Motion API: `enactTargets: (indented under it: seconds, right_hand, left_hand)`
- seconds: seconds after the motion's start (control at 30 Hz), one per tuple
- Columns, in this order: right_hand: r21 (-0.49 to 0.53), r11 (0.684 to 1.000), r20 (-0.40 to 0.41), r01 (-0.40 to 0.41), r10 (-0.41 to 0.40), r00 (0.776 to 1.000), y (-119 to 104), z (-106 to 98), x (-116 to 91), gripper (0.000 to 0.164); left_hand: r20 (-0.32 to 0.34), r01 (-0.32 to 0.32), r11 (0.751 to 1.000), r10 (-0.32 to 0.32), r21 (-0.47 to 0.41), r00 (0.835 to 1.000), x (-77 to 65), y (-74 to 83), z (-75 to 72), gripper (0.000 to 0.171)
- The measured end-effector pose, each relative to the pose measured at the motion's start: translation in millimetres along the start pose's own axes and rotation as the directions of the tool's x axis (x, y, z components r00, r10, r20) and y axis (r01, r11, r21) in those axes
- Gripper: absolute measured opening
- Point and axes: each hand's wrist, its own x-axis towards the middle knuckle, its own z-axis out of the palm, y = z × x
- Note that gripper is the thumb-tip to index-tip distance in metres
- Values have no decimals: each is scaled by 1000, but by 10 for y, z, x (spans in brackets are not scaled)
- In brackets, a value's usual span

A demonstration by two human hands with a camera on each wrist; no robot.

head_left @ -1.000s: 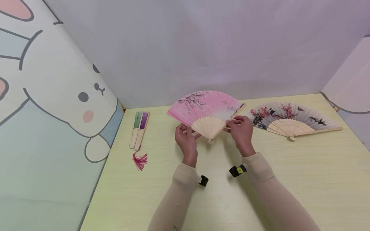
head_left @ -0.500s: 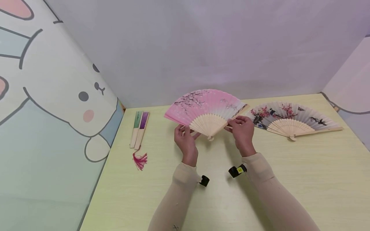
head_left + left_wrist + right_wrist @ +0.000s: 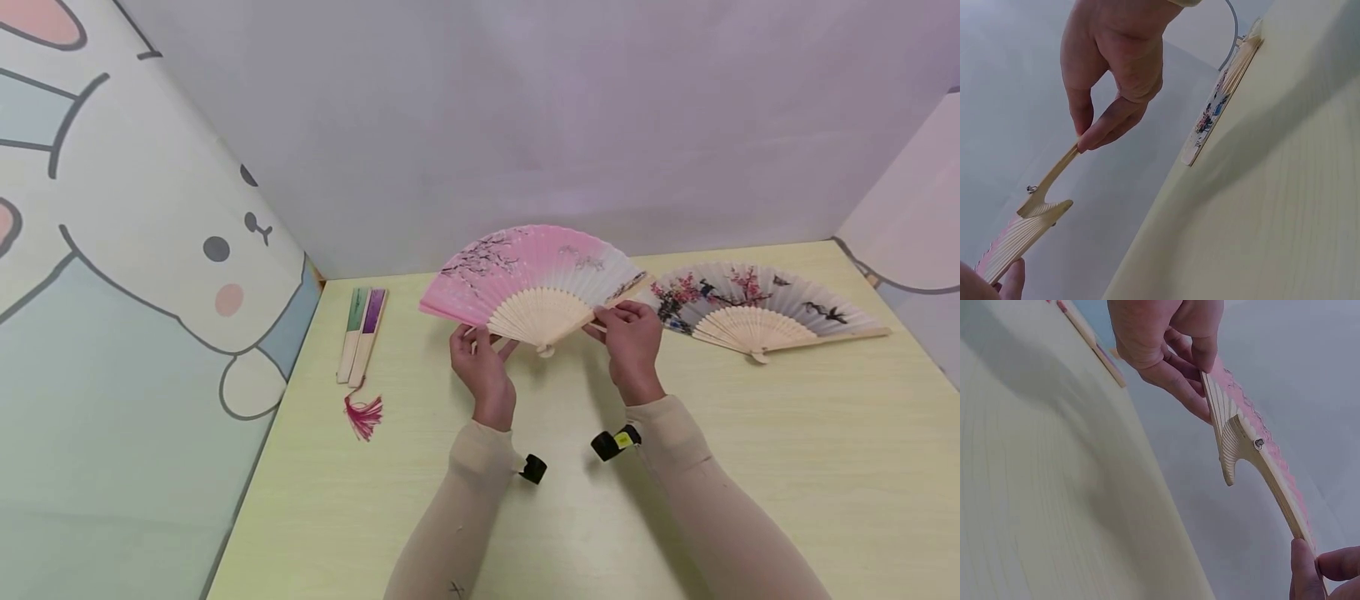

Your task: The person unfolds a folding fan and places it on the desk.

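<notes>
Left of the Flowered Fan, Two Hands Hold a Pink One Spread

Just left of the flowered fan [image 3: 750, 312], and raised off the table [image 3: 750, 467], the pink fan [image 3: 536, 275] hangs in a broad wedge between a person's two hands. Its pivot end points down toward the person; its right tip overlaps the flowered fan's left end in the head view. Dark branches and pale blossom mark the pink cloth, which turns white toward the right.

The right hand [image 3: 632, 342], nearest to the flowered fan, pinches the right outer stick, thumb and fingertips closed to the thickness of the wood. The left hand [image 3: 482, 369], farther left of the flowered fan, grips the opposite edge just as narrowly, thumb on the near side and fingers behind. Beige sleeves [image 3: 678, 446] cover both forearms.

Well to the left of the flowered fan, a green folded fan [image 3: 354, 333] and a purple folded fan [image 3: 370, 337] lie side by side on the table, with a dark pink tassel [image 3: 365, 417] at the purple one's lower end. Behind the flowered fan rises a grey-lilac wall [image 3: 525, 108].
</notes>
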Motion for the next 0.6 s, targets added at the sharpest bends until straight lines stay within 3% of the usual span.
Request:
enactTargets:
  seconds: [0.6]
  right_hand:
    - [147, 989, -24, 11, -7, 1000, 23, -4, -20, 24]
  left_hand:
    - [-26, 52, 995, -54, -79, 998, -19, -2, 16, 17]
